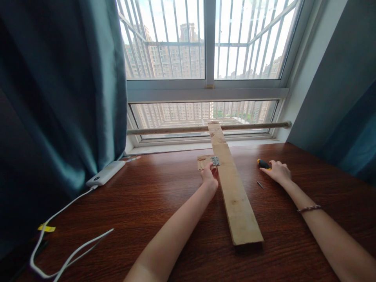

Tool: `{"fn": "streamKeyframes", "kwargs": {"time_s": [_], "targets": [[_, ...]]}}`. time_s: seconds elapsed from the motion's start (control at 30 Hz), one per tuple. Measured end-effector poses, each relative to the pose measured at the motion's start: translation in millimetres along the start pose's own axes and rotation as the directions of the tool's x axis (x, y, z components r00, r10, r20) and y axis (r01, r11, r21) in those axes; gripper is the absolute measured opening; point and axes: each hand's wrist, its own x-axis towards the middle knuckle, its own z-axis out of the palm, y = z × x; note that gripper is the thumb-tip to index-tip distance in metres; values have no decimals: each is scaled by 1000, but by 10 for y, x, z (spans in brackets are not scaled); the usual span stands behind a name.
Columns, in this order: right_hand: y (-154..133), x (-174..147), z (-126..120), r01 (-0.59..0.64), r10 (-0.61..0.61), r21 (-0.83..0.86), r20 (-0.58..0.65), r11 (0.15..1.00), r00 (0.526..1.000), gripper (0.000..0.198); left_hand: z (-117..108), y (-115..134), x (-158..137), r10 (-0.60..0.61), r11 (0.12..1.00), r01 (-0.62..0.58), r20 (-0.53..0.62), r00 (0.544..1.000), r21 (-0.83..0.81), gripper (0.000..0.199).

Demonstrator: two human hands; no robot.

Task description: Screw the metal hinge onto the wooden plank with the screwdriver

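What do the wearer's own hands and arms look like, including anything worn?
The left hand and right hand are bare; no gloves or sleeves show. A thin, mottled reddish-brown bracelet, seemingly braided, circles the right forearm.

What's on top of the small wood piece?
A metal hinge lies across the small wood piece and the long board; the left hand appears to touch the hinge. The wood directly beneath is covered.

A grey hinge (216, 160) straddles plank (235, 192) and small board (203, 159).
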Motion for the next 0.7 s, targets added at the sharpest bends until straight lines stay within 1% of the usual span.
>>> {"fn": "streamKeyframes", "kwargs": {"time_s": [0.07, 0.1, 0.13, 0.23, 0.3, 0.37, 0.43, 0.5, 0.53, 0.6, 0.7], "targets": [[-34, 7, -28, 46, -42, 30, -114, 999, 993, 67, 0, 2, -5, 1, 1000, -1, 1, 1000, 0, 15], [-62, 11, -55, 87, -76, 84, -129, 993, 989, 63, -1, 2, -6, 0, 1000, 0, 3, 1000, 0, 16], [-96, 17, -89, 135, -118, 151, -115, 979, 986, 57, -2, 2, -5, -1, 1000, 1, 5, 1000, -1, 16], [-223, 24, -195, 241, -267, 328, 38, 913, 963, 34, -6, -4, 5, -1, 1000, 1, 4, 1000, -3, 14], [-303, 12, -238, 261, -336, 376, 147, 889, 930, 28, -8, -9, 16, -4, 1000, 4, 4, 1000, 2, 14], [-361, -19, -247, 247, -378, 416, 271, 875, 885, 27, -8, -14, 24, -8, 1000, 8, 7, 1000, 12, 13], [-391, -61, -237, 202, -391, 442, 393, 874, 832, 25, -4, -15, 24, -7, 1000, 7, 9, 1000, 17, 13], [-402, -100, -229, 152, -388, 457, 481, 876, 786, 25, 1, -14, 17, -6, 1000, 6, 6, 1000, 15, 13], [-406, -116, -231, 130, -382, 462, 509, 877, 771, 25, 3, -14, 13, -6, 1000, 6, 3, 1000, 13, 14], [-415, -138, -248, 93, -367, 467, 541, 879, 756, 26, 6, -13, 8, -3, 1000, 3, -3, 1000, 12, 14], [-442, -161, -292, 53, -347, 474, 559, 879, 753, 23, 5, -16, 12, 8, 1000, -8, -7, 1000, 9, 15]]}}
